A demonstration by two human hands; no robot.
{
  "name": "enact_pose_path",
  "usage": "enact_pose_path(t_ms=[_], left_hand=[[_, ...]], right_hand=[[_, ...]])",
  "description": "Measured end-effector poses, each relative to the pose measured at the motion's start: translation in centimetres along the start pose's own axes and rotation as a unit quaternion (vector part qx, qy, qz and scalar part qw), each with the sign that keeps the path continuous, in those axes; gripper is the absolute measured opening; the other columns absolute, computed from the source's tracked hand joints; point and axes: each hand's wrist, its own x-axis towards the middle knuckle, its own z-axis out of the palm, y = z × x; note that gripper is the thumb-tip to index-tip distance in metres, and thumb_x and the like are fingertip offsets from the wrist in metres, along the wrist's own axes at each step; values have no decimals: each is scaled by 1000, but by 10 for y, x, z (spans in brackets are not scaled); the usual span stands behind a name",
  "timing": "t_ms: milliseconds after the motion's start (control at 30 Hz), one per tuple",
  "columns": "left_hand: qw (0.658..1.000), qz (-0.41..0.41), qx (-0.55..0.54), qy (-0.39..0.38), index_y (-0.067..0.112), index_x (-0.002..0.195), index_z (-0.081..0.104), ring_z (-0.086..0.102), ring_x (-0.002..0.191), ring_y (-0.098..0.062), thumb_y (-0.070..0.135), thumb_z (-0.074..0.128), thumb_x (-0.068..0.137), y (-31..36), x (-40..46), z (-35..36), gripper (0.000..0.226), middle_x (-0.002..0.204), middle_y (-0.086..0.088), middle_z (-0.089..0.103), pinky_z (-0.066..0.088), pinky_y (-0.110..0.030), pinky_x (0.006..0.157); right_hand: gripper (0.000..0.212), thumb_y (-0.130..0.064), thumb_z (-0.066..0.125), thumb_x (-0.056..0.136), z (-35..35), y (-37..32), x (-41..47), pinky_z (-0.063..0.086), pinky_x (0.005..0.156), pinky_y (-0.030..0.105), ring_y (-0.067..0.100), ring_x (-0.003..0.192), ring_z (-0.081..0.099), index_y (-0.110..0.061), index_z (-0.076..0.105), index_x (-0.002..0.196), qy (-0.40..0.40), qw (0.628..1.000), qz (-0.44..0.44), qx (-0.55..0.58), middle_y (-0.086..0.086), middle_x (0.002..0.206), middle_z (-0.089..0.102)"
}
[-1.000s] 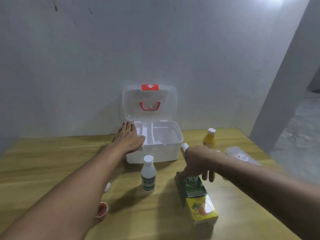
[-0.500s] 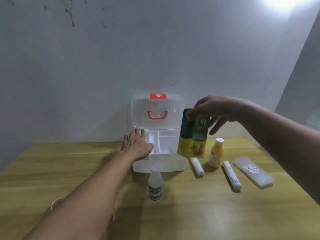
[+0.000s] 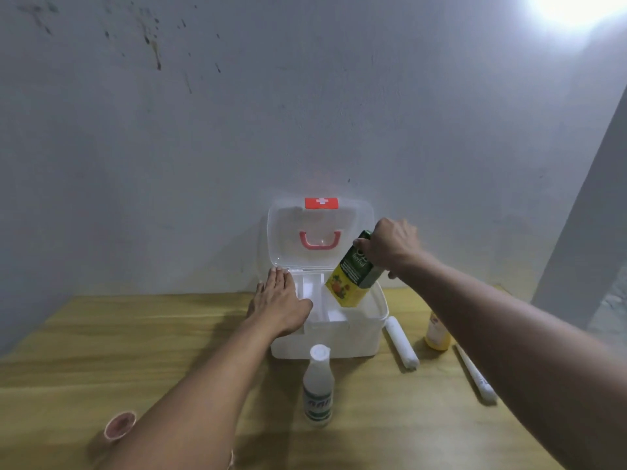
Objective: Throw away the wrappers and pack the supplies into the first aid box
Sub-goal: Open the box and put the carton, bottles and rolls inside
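The white first aid box [image 3: 356, 337] stands open at the back of the wooden table, its clear lid [image 3: 288, 232] with a red handle leaning up against the wall. My left hand [image 3: 278, 305] lies flat on the box's left rim, fingers together. My right hand [image 3: 390, 245] grips the top of a green and yellow carton [image 3: 353, 273], tilted, with its lower end over the box's right compartment. A white bottle [image 3: 318, 385] stands in front of the box.
Two white rolls lie right of the box, one [image 3: 402, 342] beside it and one [image 3: 475, 374] partly behind my right arm. A yellow bottle [image 3: 436, 335] stands between them. A small pink-rimmed roll [image 3: 118, 425] lies at the front left. A grey wall rises behind the table.
My right hand picked the carton up off the table, raised it, and now lowers it, tilted, over the open box. My left hand has stayed on the box's rim.
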Motion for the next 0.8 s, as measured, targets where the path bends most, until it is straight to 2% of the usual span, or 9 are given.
enact_pose_path(t_ms=[133,233,333,467,600,700,800], left_hand=[[1000,3,-3,-3,5,152,-5,-11,150,-22,39,31,92,1,-2,-2,78,161,-12,-12,-3,-39,122],[1000,3,2,-6,6,152,-7,-12,150,-22,40,30,93,2,-3,-3,77,161,-12,-13,-3,-40,122],[1000,1,7,-6,6,151,-7,-12,149,-22,41,30,93,2,-3,-2,77,161,-12,-14,-3,-40,122],[1000,3,16,-8,6,152,-7,-12,149,-23,41,28,93,2,-2,-1,76,161,-13,-14,-3,-41,122],[1000,2,19,-12,6,151,-8,-13,149,-23,40,27,94,2,-2,-1,76,161,-13,-15,-4,-41,122],[1000,3,23,-10,6,151,-8,-13,149,-23,41,27,94,2,-2,-1,76,161,-13,-15,-4,-41,121],[1000,2,26,-10,6,151,-7,-13,149,-24,41,27,94,2,-1,0,76,160,-13,-15,-4,-41,120]], right_hand=[[37,-42,62,88,2,3,-1,60,70,43,33,78,67,-5,61,96,-3,999,-2,-36,14,90,64],[37,-42,66,84,19,-4,-13,55,62,35,27,73,62,-7,65,95,6,997,-30,-71,9,81,60],[35,-38,64,88,45,-11,-23,58,67,36,26,75,65,-5,68,97,-4,995,-63,-75,10,87,67],[25,-22,54,95,57,-5,-18,51,64,33,27,73,58,-1,67,103,-36,994,-56,-90,16,95,67],[18,0,52,87,58,1,-18,52,68,38,35,81,64,1,65,98,-63,982,-96,-151,19,91,65],[22,1,57,80,59,2,-13,56,65,34,30,71,61,1,66,100,-122,972,-121,-157,16,86,62],[36,-6,63,76,64,6,-9,61,73,38,28,83,67,-6,66,112,-219,954,-133,-155,15,105,67]])
